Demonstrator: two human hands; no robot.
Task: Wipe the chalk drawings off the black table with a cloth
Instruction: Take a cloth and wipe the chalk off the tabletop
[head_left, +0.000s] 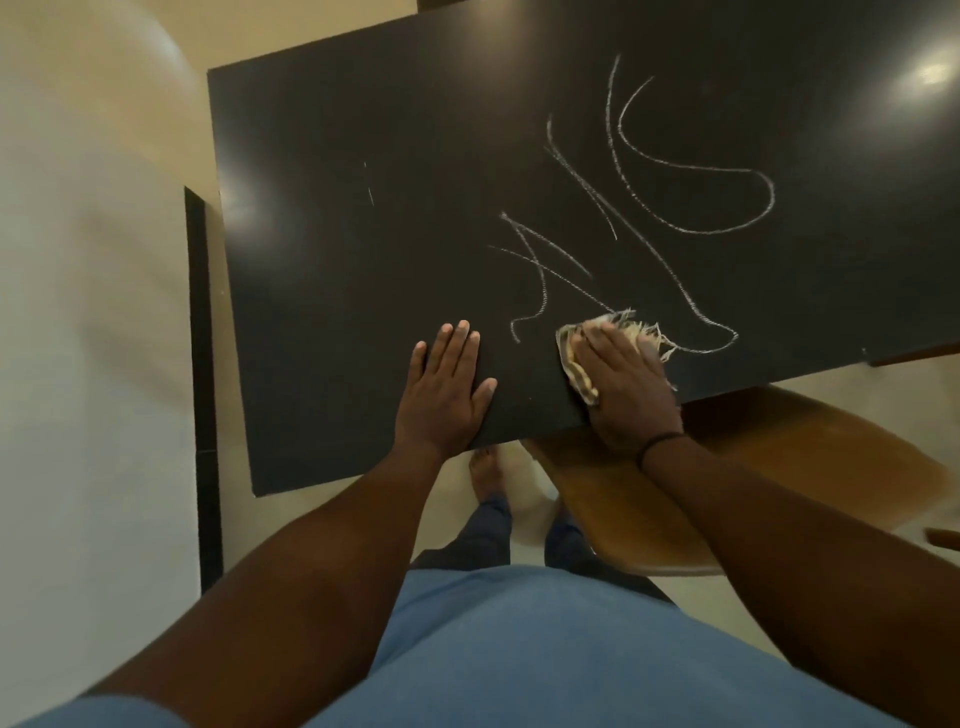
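A frayed beige cloth (613, 345) is pressed flat against the black table (363, 130) near its front edge by the right hand (626, 387), fingers extended. White chalk drawings (649, 208) are seen just beyond the cloth. The left hand (441, 389) is laid open, palm down, left of the cloth.

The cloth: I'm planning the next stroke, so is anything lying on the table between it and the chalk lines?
Nothing visible does. The frayed beige cloth lies under the right hand on the black table, beside the white chalk scribbles. The left hand rests flat to the other side.
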